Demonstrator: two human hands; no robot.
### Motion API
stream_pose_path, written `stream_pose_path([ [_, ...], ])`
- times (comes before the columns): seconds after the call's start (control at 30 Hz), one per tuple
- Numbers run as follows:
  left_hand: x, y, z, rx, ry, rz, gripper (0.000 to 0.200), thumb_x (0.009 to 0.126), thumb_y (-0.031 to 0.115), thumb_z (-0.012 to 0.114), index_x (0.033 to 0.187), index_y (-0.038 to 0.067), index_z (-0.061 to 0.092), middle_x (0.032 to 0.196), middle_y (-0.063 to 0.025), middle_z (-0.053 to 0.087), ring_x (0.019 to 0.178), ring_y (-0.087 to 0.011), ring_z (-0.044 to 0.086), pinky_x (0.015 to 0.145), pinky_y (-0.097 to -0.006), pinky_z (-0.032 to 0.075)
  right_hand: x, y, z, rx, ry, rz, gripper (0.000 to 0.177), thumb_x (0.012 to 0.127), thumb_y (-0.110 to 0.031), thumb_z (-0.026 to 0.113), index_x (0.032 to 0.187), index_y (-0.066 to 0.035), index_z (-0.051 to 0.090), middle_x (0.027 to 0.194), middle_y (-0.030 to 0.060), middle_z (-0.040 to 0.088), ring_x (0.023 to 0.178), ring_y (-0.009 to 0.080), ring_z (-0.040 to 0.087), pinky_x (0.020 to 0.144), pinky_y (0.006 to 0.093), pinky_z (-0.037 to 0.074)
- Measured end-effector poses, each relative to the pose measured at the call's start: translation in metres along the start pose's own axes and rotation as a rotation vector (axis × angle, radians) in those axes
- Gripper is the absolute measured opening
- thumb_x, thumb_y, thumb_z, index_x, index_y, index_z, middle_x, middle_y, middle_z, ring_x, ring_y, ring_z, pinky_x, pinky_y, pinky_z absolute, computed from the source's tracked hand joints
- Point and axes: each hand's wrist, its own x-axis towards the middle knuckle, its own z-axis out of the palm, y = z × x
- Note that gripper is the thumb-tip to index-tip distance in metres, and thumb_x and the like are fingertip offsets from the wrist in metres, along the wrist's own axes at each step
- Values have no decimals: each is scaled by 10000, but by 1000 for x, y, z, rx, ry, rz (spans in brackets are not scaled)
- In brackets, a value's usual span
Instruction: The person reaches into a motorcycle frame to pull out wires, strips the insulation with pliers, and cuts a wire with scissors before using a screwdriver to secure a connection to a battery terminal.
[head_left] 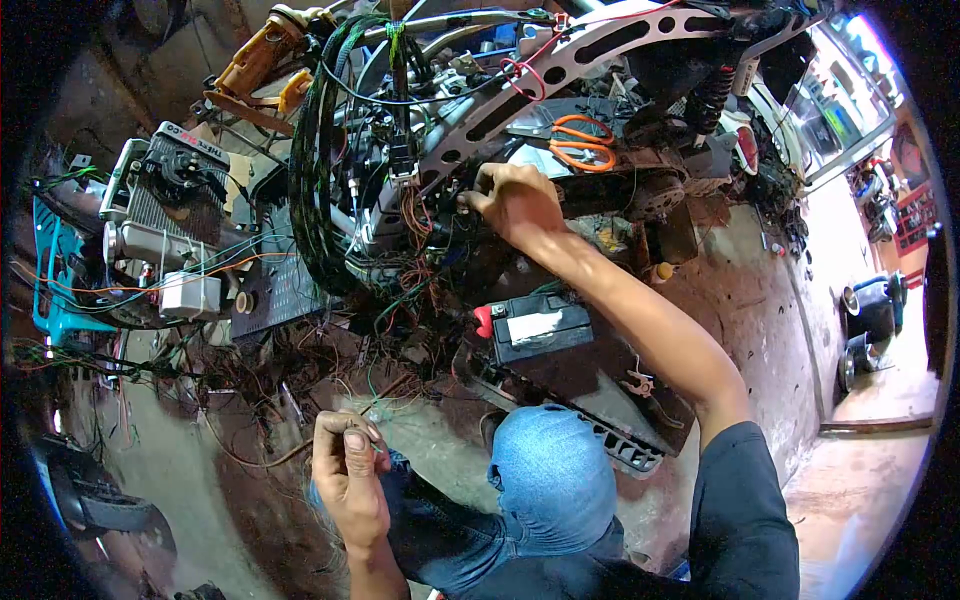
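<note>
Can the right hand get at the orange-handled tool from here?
Probably yes: the orange-handled tool lies close to the right hand, and nothing seems to cover its handles.

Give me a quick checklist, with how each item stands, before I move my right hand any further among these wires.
1. Right hand away from the scissors: ok.
2. Right fingertips' contact in view: cannot tell, the spot is too dark and crowded.
3. Left hand away from the battery: ok, raised in front.
4. Wires sorted: not ok, tangled below the frame.
5. Battery disconnected: cannot tell.
</note>
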Motion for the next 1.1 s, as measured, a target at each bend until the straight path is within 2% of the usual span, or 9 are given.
stream_pose_path([
  [0.2,-1,0,-1,-8,4,7,199,1078,226,562,977,75,482,865,-8,471,654,-63,388,532,-223,344,-3,1,0,-57,33,-138,330,831,-312,787,1062,-94,695,835,181,715,830,413,699,721,495,550],
  [0.3,-2,2,-1,-6,8,-5,194,1079,225,559,980,76,485,861,-8,472,655,-64,390,532,-224,346,-1,4,-4,65,48,-285,352,834,-242,779,1125,-81,665,958,193,706,820,424,690,714,501,548],
  [0.4,-1,3,0,7,8,-5,190,1080,226,557,984,76,488,867,-8,477,658,-66,395,532,-225,350,4,10,-6,56,-18,-458,290,850,-169,755,1111,-62,691,1092,190,664,850,422,684,736,480,560],
  [0.5,-1,1,-1,15,0,12,182,1081,223,556,993,77,491,880,-9,483,663,-66,401,532,-225,354,12,20,-3,4,-220,-521,256,852,-120,727,1101,-63,724,1153,165,615,921,394,682,758,457,567],
  [0.73,-3,1,-2,-3,7,-3,165,1084,214,549,1011,79,487,896,-12,494,670,-65,407,533,-225,358,23,27,-18,-31,-194,-774,269,836,-122,691,1097,-108,755,1149,83,600,1052,284,630,754,426,575],
  [0.87,-2,0,-1,12,6,-1,169,1084,214,549,1011,76,486,897,-14,497,669,-66,411,534,-226,364,24,35,-2,-168,-279,-861,310,790,-141,701,1094,-120,752,1128,59,597,1058,248,575,815,398,552],
  [0.93,-3,0,-1,11,16,2,171,1084,216,549,1011,75,486,897,-15,497,667,-65,414,534,-227,367,17,34,-6,-212,-225,-1012,320,768,-150,703,1084,-126,751,1112,47,595,1051,236,561,856,379,531],
  [0.97,-3,0,-1,10,18,5,174,1085,217,549,1010,74,485,897,-15,497,666,-66,415,535,-227,369,13,36,-11,-251,-221,-1016,311,762,-154,703,1068,-125,748,1082,37,587,1058,232,560,895,354,501],
  [1.1,-5,2,-2,23,21,-5,180,1083,223,553,1010,73,485,896,-15,497,661,-67,418,536,-229,374,10,42,-10,-256,-197,-982,312,756,-152,707,1064,-124,752,1099,44,585,1070,238,555,887,364,503],
])
